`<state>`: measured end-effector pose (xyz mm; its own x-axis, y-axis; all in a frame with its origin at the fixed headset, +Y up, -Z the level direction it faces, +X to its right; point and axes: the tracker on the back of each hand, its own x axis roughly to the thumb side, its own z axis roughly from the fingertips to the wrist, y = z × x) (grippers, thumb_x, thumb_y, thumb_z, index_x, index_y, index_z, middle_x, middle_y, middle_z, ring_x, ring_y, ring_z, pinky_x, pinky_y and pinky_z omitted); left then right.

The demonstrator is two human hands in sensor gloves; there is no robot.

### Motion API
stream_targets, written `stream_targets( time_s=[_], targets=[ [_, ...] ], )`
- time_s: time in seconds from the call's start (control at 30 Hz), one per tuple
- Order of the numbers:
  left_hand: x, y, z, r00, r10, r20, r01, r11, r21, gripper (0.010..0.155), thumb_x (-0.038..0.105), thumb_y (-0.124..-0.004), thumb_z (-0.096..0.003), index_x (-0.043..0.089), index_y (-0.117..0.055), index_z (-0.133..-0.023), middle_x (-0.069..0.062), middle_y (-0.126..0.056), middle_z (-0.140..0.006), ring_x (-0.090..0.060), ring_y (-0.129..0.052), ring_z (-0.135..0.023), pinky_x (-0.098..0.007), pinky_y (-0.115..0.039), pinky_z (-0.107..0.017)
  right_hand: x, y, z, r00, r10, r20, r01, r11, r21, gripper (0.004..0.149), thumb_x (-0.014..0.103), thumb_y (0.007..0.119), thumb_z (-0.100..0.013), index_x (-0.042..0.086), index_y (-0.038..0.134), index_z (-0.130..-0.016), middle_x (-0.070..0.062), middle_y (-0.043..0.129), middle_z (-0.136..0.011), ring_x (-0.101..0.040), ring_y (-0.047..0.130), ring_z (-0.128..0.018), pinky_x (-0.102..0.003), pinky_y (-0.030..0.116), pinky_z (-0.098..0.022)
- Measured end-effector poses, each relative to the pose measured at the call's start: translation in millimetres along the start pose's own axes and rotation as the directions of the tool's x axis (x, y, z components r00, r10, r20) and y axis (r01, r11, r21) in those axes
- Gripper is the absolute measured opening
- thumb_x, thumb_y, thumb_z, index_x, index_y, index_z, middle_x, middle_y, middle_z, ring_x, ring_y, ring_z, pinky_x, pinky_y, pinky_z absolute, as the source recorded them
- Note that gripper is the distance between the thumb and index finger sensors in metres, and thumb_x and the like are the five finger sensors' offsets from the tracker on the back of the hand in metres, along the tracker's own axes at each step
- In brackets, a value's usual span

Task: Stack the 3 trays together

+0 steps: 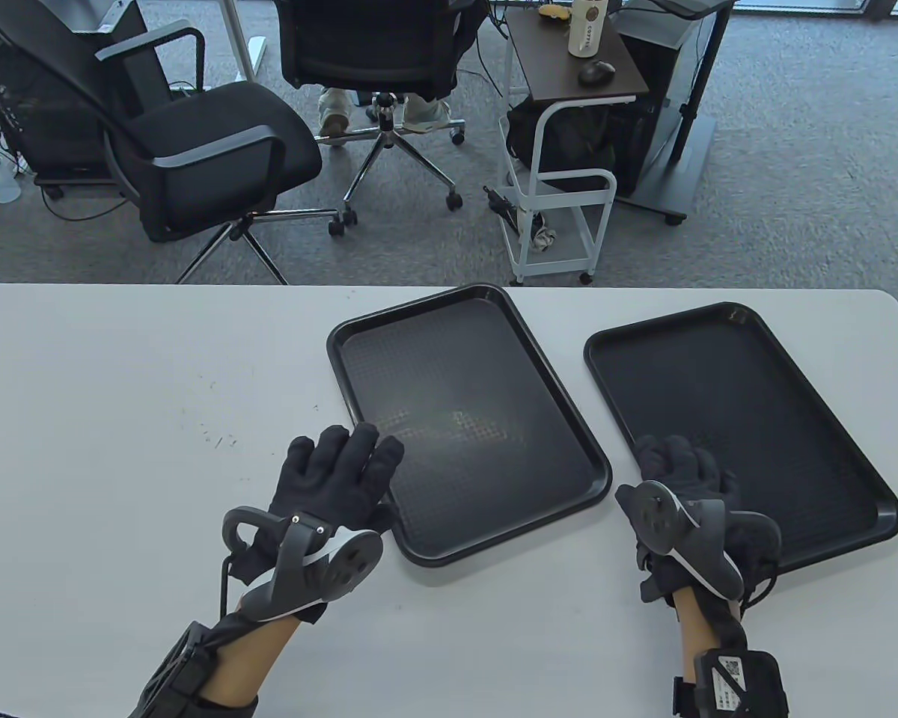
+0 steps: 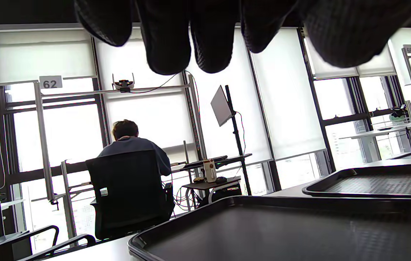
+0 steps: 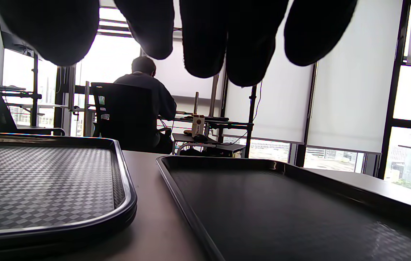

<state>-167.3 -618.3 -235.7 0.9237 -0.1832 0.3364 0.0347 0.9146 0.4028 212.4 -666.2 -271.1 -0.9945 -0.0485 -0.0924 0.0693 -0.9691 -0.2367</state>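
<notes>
Two black trays on the white table [image 1: 120,389]: left tray [image 1: 486,359] in the middle, seemingly two nested already, judging by its doubled rim in the right wrist view; right tray [image 1: 763,389] just beside it, apart. Left hand [image 1: 329,479] spread open at the near-left corner of the left tray, holding nothing. Right hand [image 1: 681,479] over the near edge of the right tray; grip not possible to tell. Best to lift level and align corners before lowering.
</notes>
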Motion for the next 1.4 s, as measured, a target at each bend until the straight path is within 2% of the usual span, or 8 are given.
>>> stream_targets(
  time_s=[0.2,0.43,0.57,0.73,0.9,1.07,1.2,1.4],
  targets=[
    [-13.9,-14.4,18.5,0.999,0.029,-0.042,-0.027,0.998,0.049,0.076,0.060,-0.081,-0.0408,0.038,-0.062,-0.111,0.002,-0.071,-0.118,-0.034,-0.076,-0.109,-0.059,-0.058,-0.080,0.6,-0.5,0.7,1.000,0.013,0.008,-0.013,1.000,-0.004,0.067,0.060,0.075,-0.041,0.035,0.059,-0.101,-0.008,0.073,-0.109,-0.038,0.081,-0.094,-0.060,0.068,-0.064],
    [-18.4,-22.1,23.2,0.998,0.046,-0.053,-0.044,0.999,0.027,0.076,0.060,-0.080,-0.0408,0.038,-0.062,-0.111,0.002,-0.071,-0.118,-0.034,-0.076,-0.109,-0.059,-0.058,-0.080,1.5,-8.3,-0.6,0.999,0.034,0.017,-0.034,0.999,0.003,0.067,0.060,0.075,-0.041,0.035,0.060,-0.101,-0.008,0.074,-0.109,-0.038,0.081,-0.095,-0.061,0.068,-0.064],
    [-17.6,-31.5,22.6,0.998,0.035,-0.046,-0.036,0.999,-0.018,0.076,0.060,-0.080,-0.0407,0.037,-0.062,-0.111,0.002,-0.071,-0.118,-0.034,-0.076,-0.109,-0.059,-0.058,-0.080,-2.9,-9.5,-5.5,0.999,0.048,0.025,-0.049,0.996,0.072,0.067,0.059,0.075,-0.041,0.035,0.059,-0.101,-0.008,0.073,-0.109,-0.038,0.081,-0.095,-0.061,0.068,-0.064],
    [-22.0,-39.0,20.5,0.998,0.028,-0.054,-0.030,0.999,-0.043,0.076,0.060,-0.080,-0.0406,0.038,-0.062,-0.111,0.002,-0.071,-0.118,-0.034,-0.076,-0.109,-0.059,-0.058,-0.080,-17.4,5.5,2.1,0.989,0.140,0.054,-0.147,0.974,0.172,0.067,0.060,0.076,-0.040,0.035,0.059,-0.101,-0.007,0.073,-0.109,-0.038,0.081,-0.095,-0.060,0.068,-0.064],
    [-26.8,-42.1,22.1,0.996,0.040,-0.074,-0.044,0.997,-0.058,0.076,0.060,-0.080,-0.0408,0.038,-0.062,-0.111,0.002,-0.071,-0.118,-0.034,-0.076,-0.109,-0.059,-0.058,-0.080,-37.9,28.7,14.0,0.993,0.119,0.028,-0.122,0.962,0.245,0.069,0.061,0.076,-0.039,0.035,0.059,-0.101,-0.008,0.072,-0.110,-0.038,0.080,-0.096,-0.061,0.067,-0.065],
    [-30.2,-43.0,23.8,0.995,0.051,-0.089,-0.058,0.996,-0.073,0.076,0.060,-0.080,-0.0407,0.038,-0.062,-0.111,0.002,-0.072,-0.118,-0.034,-0.077,-0.109,-0.059,-0.058,-0.080,-54.3,45.7,20.8,0.996,0.090,0.014,-0.089,0.922,0.377,0.073,0.063,0.080,-0.036,0.035,0.060,-0.100,-0.008,0.071,-0.111,-0.039,0.078,-0.097,-0.061,0.067,-0.065],
    [-32.6,-44.1,25.1,0.994,0.059,-0.096,-0.068,0.994,-0.089,0.076,0.060,-0.080,-0.0407,0.037,-0.063,-0.111,0.003,-0.072,-0.117,-0.033,-0.077,-0.109,-0.059,-0.058,-0.080,-62.0,60.5,27.5,0.995,0.100,-0.012,-0.079,0.853,0.516,0.074,0.062,0.085,-0.034,0.034,0.064,-0.099,-0.008,0.072,-0.110,-0.039,0.077,-0.098,-0.062,0.066,-0.065],
    [-36.7,-45.7,26.4,0.992,0.071,-0.104,-0.082,0.991,-0.102,0.075,0.060,-0.080,-0.0406,0.037,-0.063,-0.110,0.002,-0.073,-0.117,-0.033,-0.078,-0.108,-0.059,-0.058,-0.080,-64.4,78.5,32.4,0.970,0.240,0.031,-0.218,0.812,0.542,0.071,0.053,0.092,-0.033,0.034,0.067,-0.096,-0.002,0.078,-0.104,-0.033,0.083,-0.095,-0.059,0.069,-0.064]
  ],
)
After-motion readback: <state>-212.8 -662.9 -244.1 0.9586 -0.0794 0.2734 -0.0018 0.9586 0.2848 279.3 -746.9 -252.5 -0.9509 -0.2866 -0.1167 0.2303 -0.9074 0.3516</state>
